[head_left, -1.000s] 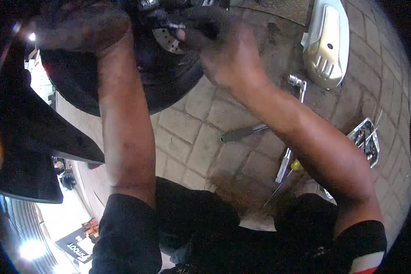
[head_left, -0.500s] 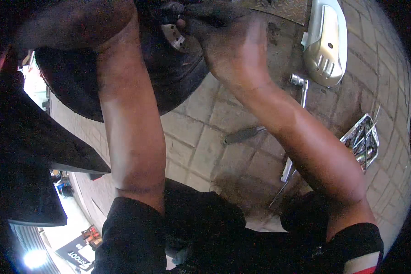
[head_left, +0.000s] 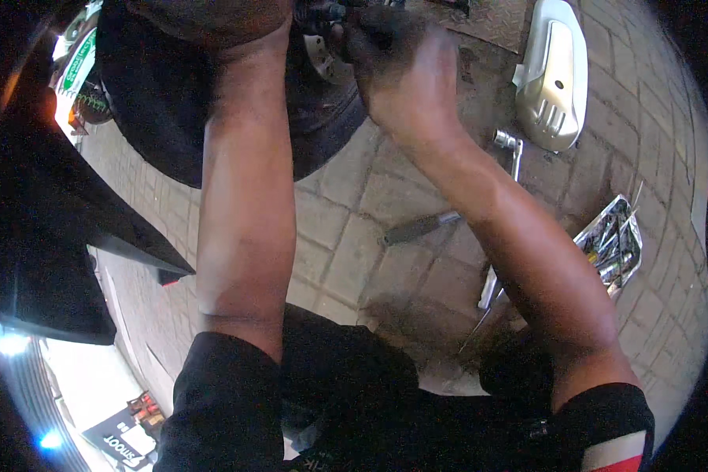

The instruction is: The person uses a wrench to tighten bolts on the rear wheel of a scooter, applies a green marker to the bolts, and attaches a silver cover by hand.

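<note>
A black tyre (head_left: 161, 102) stands at the top, with a perforated metal disc (head_left: 320, 59) at its hub. My left hand (head_left: 212, 20) lies over the tyre at the upper edge, dark and partly cut off, its fingers hidden. Beside the disc, my right hand (head_left: 397, 59) has curled fingers at dark parts of the wheel hub; what it grips is too dark and blurred to make out. A dark fitting (head_left: 318, 13) shows between the two hands.
On the paved floor (head_left: 322, 220) lie a socket wrench (head_left: 515, 153), partly behind my right forearm, and a dark-handled tool (head_left: 417, 228). Farther right are a silver-gold cover (head_left: 557, 86) and a tray of tools (head_left: 617, 244). Dark bodywork (head_left: 47, 236) stands at left.
The view has shifted slightly, so the tyre and my left arm sit farther right in the picture. My right hand stays by the disc, its fingers a little more curled.
</note>
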